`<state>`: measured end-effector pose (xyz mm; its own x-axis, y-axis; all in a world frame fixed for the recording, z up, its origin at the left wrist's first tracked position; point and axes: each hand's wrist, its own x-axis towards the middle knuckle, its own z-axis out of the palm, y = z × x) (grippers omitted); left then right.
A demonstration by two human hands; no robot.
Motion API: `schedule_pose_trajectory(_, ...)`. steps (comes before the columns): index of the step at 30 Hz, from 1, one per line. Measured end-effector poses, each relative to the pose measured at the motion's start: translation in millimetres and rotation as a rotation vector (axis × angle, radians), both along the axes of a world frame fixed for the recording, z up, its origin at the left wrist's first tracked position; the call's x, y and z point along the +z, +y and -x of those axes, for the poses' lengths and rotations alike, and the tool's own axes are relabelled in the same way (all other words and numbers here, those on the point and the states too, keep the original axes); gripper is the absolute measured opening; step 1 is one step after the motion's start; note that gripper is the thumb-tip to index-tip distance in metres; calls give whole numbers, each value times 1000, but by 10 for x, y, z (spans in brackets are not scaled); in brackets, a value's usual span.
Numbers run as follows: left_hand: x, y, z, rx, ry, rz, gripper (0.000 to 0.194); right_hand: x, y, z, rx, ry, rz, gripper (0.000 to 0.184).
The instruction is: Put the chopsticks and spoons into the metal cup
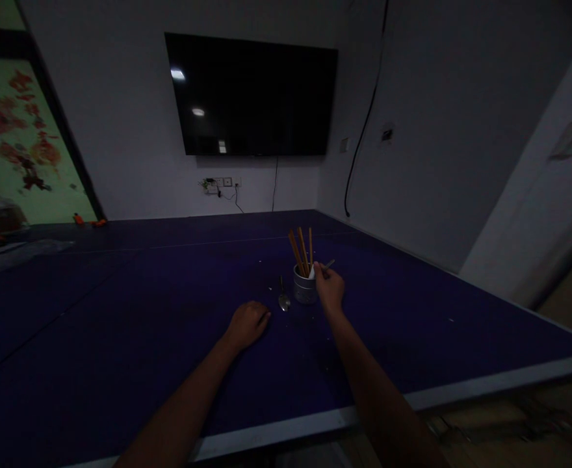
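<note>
While the left hand [249,324] lies half-open, seemingly empty, near the cup [304,291], the right hand [331,287] pinches perhaps a spoon [331,264]: probably light, stiff, best held mid-handle.

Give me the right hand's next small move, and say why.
Probably ease the utensil down into the cup: the right hand pinches it, and its pale end appears to be at the rim, beside wooden sticks standing inside.

Head cam: fwd/down over tbl [120,338], close; faces TV [261,97], farther off.
</note>
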<state>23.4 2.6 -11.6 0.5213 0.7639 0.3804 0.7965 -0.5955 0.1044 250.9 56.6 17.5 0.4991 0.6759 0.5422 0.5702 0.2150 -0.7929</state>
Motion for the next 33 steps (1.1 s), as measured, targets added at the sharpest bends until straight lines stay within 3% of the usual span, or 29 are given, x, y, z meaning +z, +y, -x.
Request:
schedule_pose_trajectory(11,10,-4,-1,10,11,-4,29,124,-108,43,-161,57,-5,71)
schedule_pose_trajectory(16,5,3,-6,10,1,-6,29,198,-251,79,-267,148,-280,71)
schedule_pose_trajectory(19,1,8,-9,20,7,-4,30,189,-334,173,-205,60,-382,61)
schedule_pose_trajectory(22,-1,12,-1,65,9,-9,31,118,-357,351,24,-220,-256,42)
schedule_pose_trajectory(25,-4,19,18,117,-12,-22,32,13,-344,549,209,-548,35,34)
schedule_pose_trajectory(29,-9,28,36,175,-26,-40,33,-97,-349,693,225,-710,355,34)
schedule_pose_trajectory(33,-8,29,30,178,-18,-44,33,-145,-365,700,215,-732,480,31)
